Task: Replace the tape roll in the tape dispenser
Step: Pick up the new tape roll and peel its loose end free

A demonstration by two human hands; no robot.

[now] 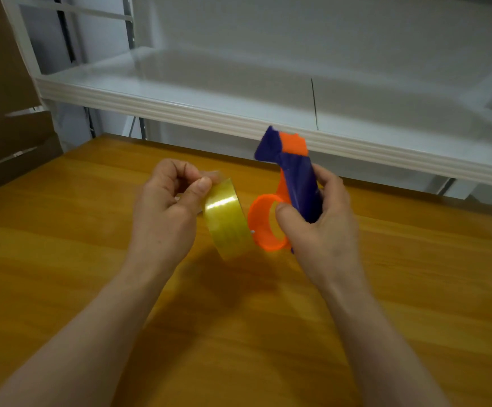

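My left hand (168,207) grips a roll of clear yellowish tape (227,221) by its upper rim, thumb on the outer face, held edge-on above the wooden table (62,259). My right hand (324,218) holds an orange and dark blue tape dispenser (294,183) upright by its blue handle. The dispenser's orange round hub (263,224) faces the roll and stands just to its right, almost touching it. The orange and blue head points up and away from me. The hub carries no roll.
A white metal shelf (238,113) runs across just behind the table, its front lip hanging above the far edge. Brown cardboard (7,118) stands at the left. Both of my forearms reach in from the bottom of the view.
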